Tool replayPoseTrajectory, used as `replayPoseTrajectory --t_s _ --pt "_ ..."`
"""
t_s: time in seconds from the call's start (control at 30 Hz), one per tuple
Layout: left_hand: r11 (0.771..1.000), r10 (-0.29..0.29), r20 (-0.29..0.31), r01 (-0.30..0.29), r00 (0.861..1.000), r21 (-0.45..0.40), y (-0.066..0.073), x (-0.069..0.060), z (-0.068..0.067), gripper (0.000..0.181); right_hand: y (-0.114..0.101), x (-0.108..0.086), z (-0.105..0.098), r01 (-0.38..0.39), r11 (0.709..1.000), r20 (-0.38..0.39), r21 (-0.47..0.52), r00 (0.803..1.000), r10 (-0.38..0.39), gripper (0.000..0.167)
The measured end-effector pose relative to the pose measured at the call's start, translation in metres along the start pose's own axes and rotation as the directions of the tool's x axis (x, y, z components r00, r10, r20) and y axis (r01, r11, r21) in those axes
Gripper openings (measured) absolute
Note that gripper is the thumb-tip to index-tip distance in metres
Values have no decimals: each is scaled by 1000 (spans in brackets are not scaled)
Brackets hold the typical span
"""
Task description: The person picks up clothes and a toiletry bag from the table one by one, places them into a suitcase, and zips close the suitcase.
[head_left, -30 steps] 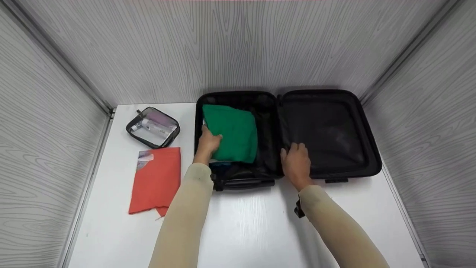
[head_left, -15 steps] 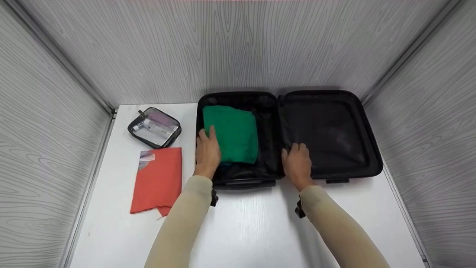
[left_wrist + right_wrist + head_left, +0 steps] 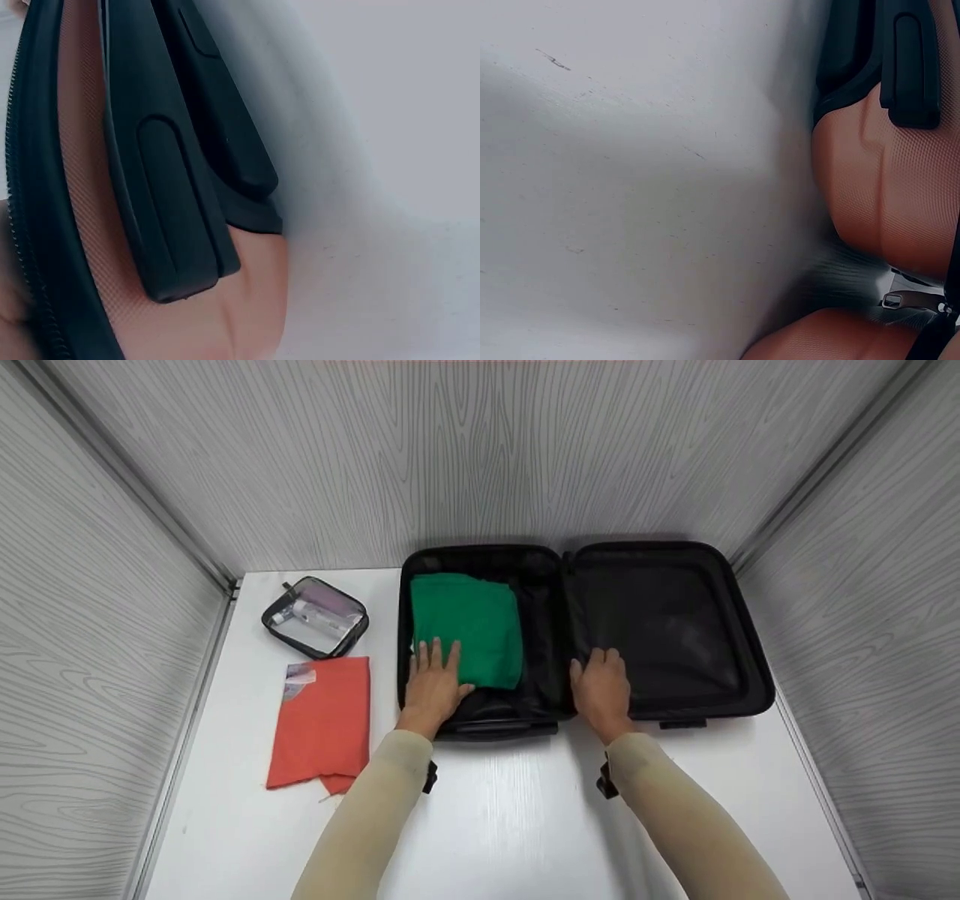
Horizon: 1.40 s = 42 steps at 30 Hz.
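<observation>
An opened suitcase [image 3: 487, 549] lies with its dark inside facing up; the wrist views show its orange-brown shell [image 3: 885, 180] and black handle [image 3: 172, 202]. Inside the left half sits a folded green cloth [image 3: 469, 619]. My left hand [image 3: 433, 688] is spread over the cloth's near left corner, fingers straight and apart. At the near edge, beside the hinge between the halves, my right hand [image 3: 602, 690] rests on the suitcase. Its fingertips reach over the rim; whether they grip it is hidden.
Left of the suitcase, a clear zip pouch [image 3: 319, 617] with a white tube inside lies on the white table [image 3: 495, 825]. Nearer me is a folded red-orange cloth [image 3: 322, 727] with a patterned corner. Grey wood-grain walls [image 3: 480, 457] stand at the back and sides.
My left hand has left the green cloth's left edge, come nearer to me and spread flat on its near corner. The right hand has stayed in place.
</observation>
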<state>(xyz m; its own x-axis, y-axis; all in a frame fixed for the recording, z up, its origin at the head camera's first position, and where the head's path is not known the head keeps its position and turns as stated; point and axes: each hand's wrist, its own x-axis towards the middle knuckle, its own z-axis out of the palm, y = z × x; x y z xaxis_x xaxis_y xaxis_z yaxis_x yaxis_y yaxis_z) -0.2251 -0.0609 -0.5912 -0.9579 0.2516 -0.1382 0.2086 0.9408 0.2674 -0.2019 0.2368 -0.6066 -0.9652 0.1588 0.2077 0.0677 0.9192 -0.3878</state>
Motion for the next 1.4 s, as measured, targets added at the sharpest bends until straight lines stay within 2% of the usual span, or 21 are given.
replayPoseTrajectory --t_s 0.17,0.27,0.47,0.6,0.7,0.83,0.97,1.17,1.3,1.4 --pt "1000 -8 17 8 1000 3 -5 4 0 86 0 1 -1 -12 1000 13 3 1000 12 46" --pt "999 4 23 -3 1000 -34 -7 4 -4 86 -1 2 -2 -18 1000 21 8 1000 18 46" --pt "989 21 38 -15 999 -147 -12 1 -18 83 -1 3 -3 -34 999 35 8 999 33 46" --pt "978 -3 52 14 999 -210 -13 -3 -31 71 -1 2 -3 -26 1000 38 5 999 26 45" --pt "964 -38 27 44 999 -262 -16 -7 -40 62 0 2 -4 -20 1000 46 0 999 20 46" --pt "940 -84 -52 62 995 -337 -23 -14 -48 51 0 2 -5 -19 1000 51 -9 999 20 48" --pt "919 -142 -156 72 977 -388 -32 -20 -51 41 0 1 -4 -13 1000 41 -10 999 14 48" --pt "899 -230 -301 84 926 -429 -56 -33 -53 28 -1 0 -3 -3 1000 40 -8 999 4 48" --pt "889 -278 -328 112 903 -444 -78 -44 -54 28 -1 0 -4 -8 1000 43 -8 999 9 49" --pt "879 -311 -318 143 895 -456 -96 -53 -55 29 -2 0 -4 -10 1000 47 -1 999 10 49"
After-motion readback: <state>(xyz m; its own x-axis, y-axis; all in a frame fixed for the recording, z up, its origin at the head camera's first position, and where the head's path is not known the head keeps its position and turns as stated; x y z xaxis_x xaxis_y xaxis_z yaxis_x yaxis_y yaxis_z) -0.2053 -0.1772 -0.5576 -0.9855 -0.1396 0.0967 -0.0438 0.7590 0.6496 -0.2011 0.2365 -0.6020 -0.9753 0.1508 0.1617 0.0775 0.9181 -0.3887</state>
